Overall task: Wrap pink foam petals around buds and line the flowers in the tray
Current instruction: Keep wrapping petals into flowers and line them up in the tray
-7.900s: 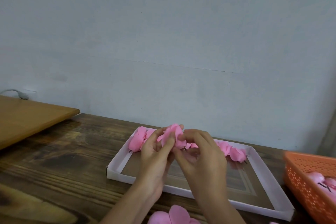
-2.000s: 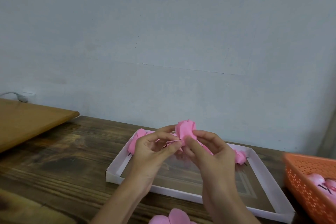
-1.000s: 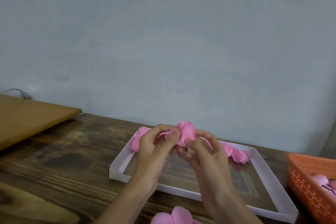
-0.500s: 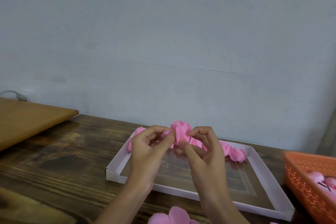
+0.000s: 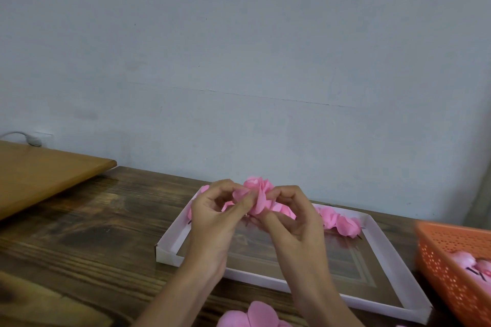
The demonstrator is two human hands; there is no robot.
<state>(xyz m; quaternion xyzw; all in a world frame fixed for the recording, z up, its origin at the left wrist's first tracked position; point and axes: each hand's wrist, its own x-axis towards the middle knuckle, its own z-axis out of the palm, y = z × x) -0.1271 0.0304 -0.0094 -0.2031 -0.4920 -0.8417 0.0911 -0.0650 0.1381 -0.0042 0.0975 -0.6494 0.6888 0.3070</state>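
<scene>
Above the white tray (image 5: pixel 390 268) I hold a pink foam flower (image 5: pixel 259 194) between both hands. My left hand (image 5: pixel 212 218) pinches a petal at the flower's left side with thumb and forefinger. My right hand (image 5: pixel 295 220) grips the flower from the right and below, fingers curled round it. A row of finished pink flowers (image 5: pixel 337 223) lies along the tray's far edge, partly hidden behind my hands. Loose pink petals (image 5: pixel 252 316) lie on the table at the bottom edge of the view.
An orange perforated basket (image 5: pixel 451 260) with pink buds stands at the right. A light wooden board (image 5: pixel 39 175) lies raised at the left, with a white cable behind it. The dark wooden table (image 5: pixel 93 233) ends at a grey wall.
The flower has stayed between my hands above the tray while my fingers shifted round it; the petals now sit more folded around the bud than a second ago.
</scene>
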